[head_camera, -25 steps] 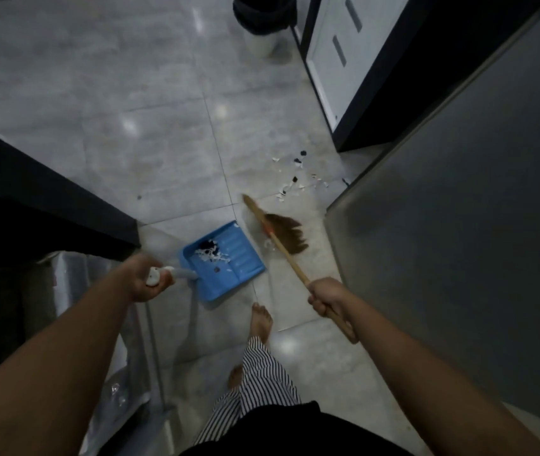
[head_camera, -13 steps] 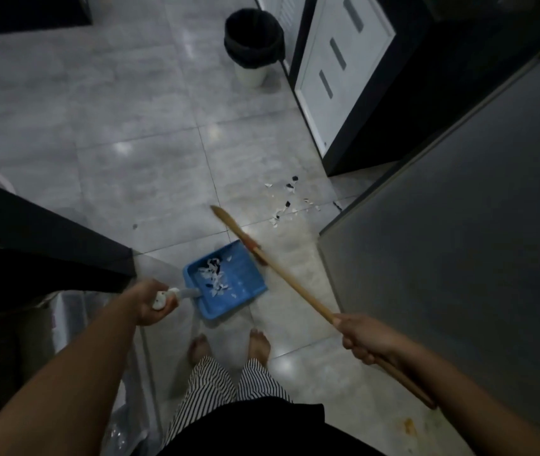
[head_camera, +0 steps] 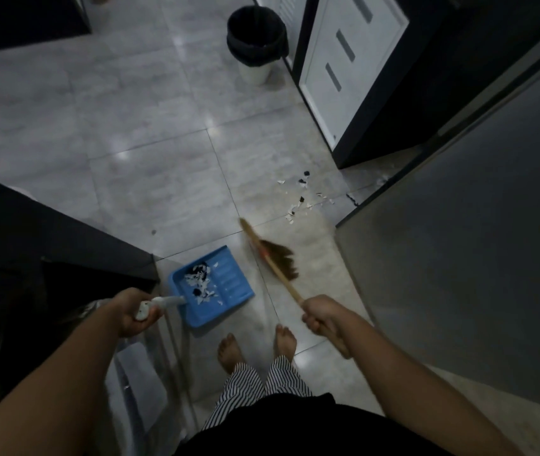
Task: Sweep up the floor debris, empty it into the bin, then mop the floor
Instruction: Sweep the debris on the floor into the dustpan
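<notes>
My left hand (head_camera: 132, 309) grips the white handle of a blue dustpan (head_camera: 229, 292) that rests on the grey tiles and holds white and black scraps. My right hand (head_camera: 324, 315) is closed around the wooden stick of a broom (head_camera: 275, 261). Its brown bristles touch the floor just right of the pan. A loose patch of white and black debris (head_camera: 301, 200) lies on the floor beyond the broom, near the corner of a dark cabinet. A bin (head_camera: 257, 44) with a black liner stands at the far end of the floor.
A white door (head_camera: 350, 60) in a dark frame is beside the bin. A large grey panel (head_camera: 459, 258) fills the right side. Dark furniture (head_camera: 48, 245) and a clear plastic stand are on my left. My bare feet (head_camera: 255, 343) stand just behind the dustpan.
The broom head swung from over the dustpan to the floor on its right. My right hand pulled in closer. The scraps in the pan shifted a little.
</notes>
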